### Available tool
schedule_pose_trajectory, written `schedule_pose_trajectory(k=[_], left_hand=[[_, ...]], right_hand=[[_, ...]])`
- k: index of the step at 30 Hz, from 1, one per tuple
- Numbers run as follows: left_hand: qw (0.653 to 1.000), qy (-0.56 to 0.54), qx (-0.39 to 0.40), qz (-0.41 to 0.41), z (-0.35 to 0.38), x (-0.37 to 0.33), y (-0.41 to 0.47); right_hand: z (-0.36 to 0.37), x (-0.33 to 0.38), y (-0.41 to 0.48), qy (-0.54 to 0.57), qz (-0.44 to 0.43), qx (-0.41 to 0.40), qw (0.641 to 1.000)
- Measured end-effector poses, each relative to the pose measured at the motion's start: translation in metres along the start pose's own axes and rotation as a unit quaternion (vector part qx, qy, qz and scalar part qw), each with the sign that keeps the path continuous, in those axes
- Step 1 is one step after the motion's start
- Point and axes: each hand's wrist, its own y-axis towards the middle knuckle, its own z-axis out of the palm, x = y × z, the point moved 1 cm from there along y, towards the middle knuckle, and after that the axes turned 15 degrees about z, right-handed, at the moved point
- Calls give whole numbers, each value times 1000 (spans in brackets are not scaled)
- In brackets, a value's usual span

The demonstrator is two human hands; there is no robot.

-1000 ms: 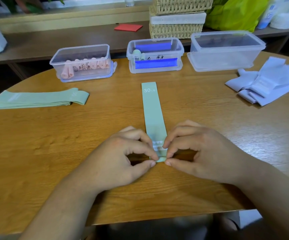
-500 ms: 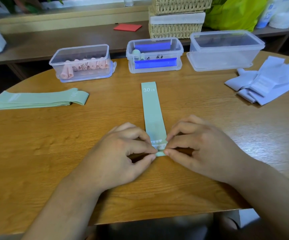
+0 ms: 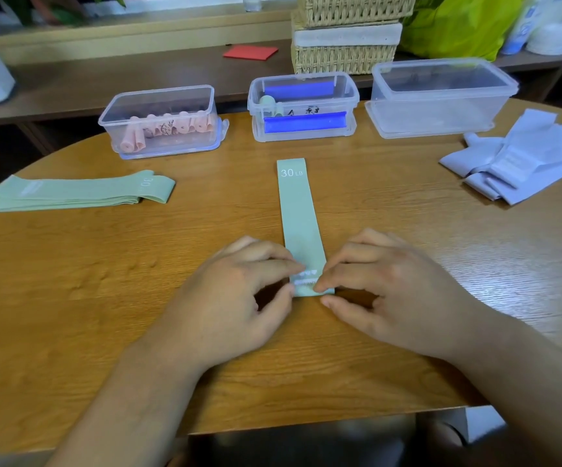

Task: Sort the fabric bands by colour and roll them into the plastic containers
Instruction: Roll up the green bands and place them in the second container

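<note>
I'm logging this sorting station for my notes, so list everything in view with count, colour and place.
Flat band: one, mint green, marked 30 LB, table centre.
Band stack: several, mint green, table left.
Band pile: several, pale lilac, table right.
Left container: one, clear, far left.
Rolled bands: several, pink, inside left container.
Middle container: one, clear with blue clasps, far centre.
Green roll: one, green, inside middle container.
Right container: one, clear, far right.
Table: one, brown wood, foreground.
Wicker baskets: two, straw, stacked behind.
Card: one, red, shelf behind.
Bag: one, yellow-green, behind right.
Left hand: one, fingers pinching flat band's near end.
Right hand: one, fingers pinching same end.
</note>
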Motion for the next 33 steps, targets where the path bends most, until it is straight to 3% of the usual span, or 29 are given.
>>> schedule_pose_trajectory(k=[4, 14, 33], left_hand=[[998, -19, -16, -50, -1, 3, 1], [999, -34, 1, 1, 1, -2, 2], [996, 7, 1, -86, 7, 5, 6]], right_hand=[[1, -1, 0, 0, 3, -3, 1000], [2, -2, 2, -10, 29, -2, 1000], [2, 2, 5, -14, 68, -2, 998]])
